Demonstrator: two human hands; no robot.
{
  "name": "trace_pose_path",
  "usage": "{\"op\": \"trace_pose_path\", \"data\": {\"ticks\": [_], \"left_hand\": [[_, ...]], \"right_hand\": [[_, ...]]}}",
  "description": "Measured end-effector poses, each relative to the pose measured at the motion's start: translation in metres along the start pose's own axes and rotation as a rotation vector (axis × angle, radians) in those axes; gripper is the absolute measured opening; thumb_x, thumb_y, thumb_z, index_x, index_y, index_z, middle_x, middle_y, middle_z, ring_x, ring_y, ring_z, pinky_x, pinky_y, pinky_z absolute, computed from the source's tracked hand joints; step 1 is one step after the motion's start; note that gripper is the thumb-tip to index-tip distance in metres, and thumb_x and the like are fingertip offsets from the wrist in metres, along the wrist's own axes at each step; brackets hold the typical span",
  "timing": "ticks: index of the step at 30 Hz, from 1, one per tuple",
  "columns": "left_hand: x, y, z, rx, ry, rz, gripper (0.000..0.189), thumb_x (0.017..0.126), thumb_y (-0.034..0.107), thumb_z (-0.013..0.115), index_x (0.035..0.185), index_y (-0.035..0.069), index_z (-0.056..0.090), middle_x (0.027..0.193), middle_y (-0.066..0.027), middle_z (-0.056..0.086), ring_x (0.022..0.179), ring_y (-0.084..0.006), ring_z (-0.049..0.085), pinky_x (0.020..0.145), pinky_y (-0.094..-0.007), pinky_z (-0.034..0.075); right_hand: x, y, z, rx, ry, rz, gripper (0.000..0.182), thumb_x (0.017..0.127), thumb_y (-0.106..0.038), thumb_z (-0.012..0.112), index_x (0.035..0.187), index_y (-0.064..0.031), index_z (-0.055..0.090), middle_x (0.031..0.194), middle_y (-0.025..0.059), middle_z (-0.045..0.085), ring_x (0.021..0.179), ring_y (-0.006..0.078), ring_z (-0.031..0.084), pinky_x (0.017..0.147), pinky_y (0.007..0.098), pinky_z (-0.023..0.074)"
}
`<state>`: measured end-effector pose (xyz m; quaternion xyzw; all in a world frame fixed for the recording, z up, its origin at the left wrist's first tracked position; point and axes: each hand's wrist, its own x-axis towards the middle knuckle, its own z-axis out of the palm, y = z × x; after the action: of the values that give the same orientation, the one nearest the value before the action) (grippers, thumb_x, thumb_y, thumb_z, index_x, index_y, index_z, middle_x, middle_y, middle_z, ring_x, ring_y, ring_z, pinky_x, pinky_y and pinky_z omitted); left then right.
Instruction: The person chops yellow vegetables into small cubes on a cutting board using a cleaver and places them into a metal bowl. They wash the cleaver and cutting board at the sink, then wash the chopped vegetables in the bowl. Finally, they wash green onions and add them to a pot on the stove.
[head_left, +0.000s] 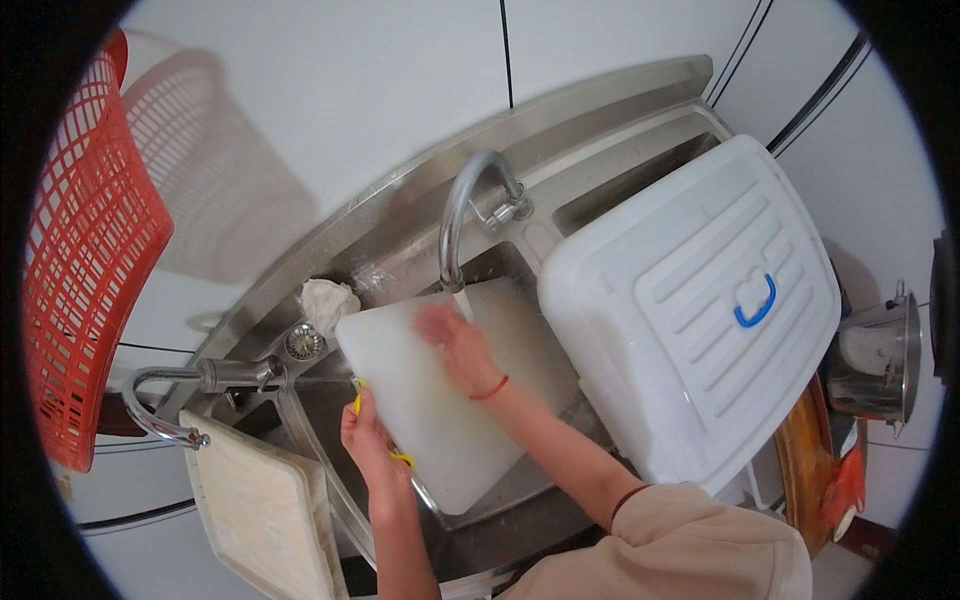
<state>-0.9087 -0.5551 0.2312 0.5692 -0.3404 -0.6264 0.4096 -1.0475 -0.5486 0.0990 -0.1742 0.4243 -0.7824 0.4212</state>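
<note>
A white plastic cutting board (427, 405) with a metal-edged side and yellow parts is held tilted over the middle basin of a stainless steel sink (540, 487). My left hand (365, 435) grips its left edge at the yellow part. Blurred by motion, my right hand (454, 341) lies over the board's upper face, below the spout of a chrome faucet (454, 217), from which water seems to run. Whether the right palm touches the board cannot be told. A crumpled white cloth (328, 306) lies behind the board, beside a sink strainer (304, 342).
A large white plastic tub with a blue handle (690, 322) covers much of the right basin. At left are a second faucet (165, 375), a cream tray (255, 502) and a hanging red plastic basket (97, 255). A steel pot (874, 360) stands far right.
</note>
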Motion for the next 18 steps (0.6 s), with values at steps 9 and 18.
{"op": "trace_pose_path", "data": {"ticks": [9,18], "left_hand": [[-0.002,-0.008,-0.001,-0.04,0.039,0.052,0.026,0.09,0.018,0.064,0.071,0.012,0.048,0.061,0.0075,0.049,0.051,-0.0009,0.04,0.045,-0.0186,0.028],[-0.047,0.001,-0.014,0.082,-0.041,0.084,0.019,0.091,0.018,0.063,0.076,0.011,0.054,0.057,0.0074,0.044,0.048,-0.0017,0.039,0.045,-0.0189,0.03]], "right_hand": [[-0.103,-0.092,-0.05,-0.67,-0.509,0.491,0.024,0.093,-0.017,0.055,0.104,-0.0007,0.068,0.095,0.0099,0.069,0.086,0.018,0.065,0.079,0.0321,0.0503],[0.075,-0.122,-0.058,-1.132,0.075,-0.594,0.034,0.089,-0.01,0.05,0.121,-0.0005,0.056,0.089,0.0193,0.066,0.084,0.0328,0.066,0.076,0.0402,0.0505]]}}
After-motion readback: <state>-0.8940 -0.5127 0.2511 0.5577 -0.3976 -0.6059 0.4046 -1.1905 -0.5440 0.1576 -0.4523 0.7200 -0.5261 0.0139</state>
